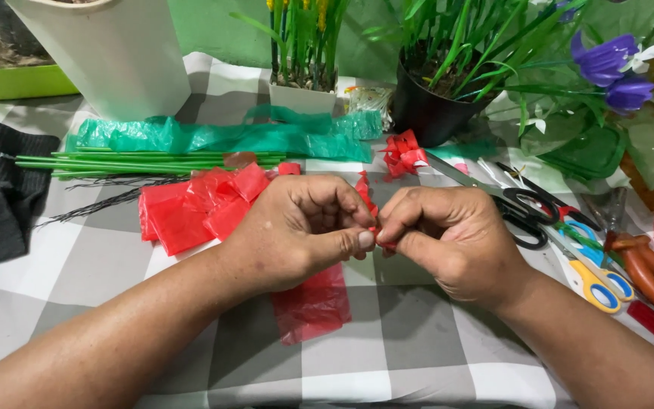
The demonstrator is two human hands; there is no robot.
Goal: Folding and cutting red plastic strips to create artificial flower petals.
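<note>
On the checked counter point(418, 341) lie red plastic sheets point(191, 208). Above it, the left hand point(300, 227) and right hand point(448, 238) meet, each grip pinched tight on a small red plastic strip point(365, 193), which rises upright and slightly left from between the fingertips.

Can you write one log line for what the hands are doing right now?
left hand: pinching red plastic strip | right hand: pinching same strip | nearby: black scissors, red plastic pieces

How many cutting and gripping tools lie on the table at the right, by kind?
Scissors with black handles: 1
Scissors with yellow and blue handles: 1
Pliers with orange-brown handles: 1
Total: 3
</note>
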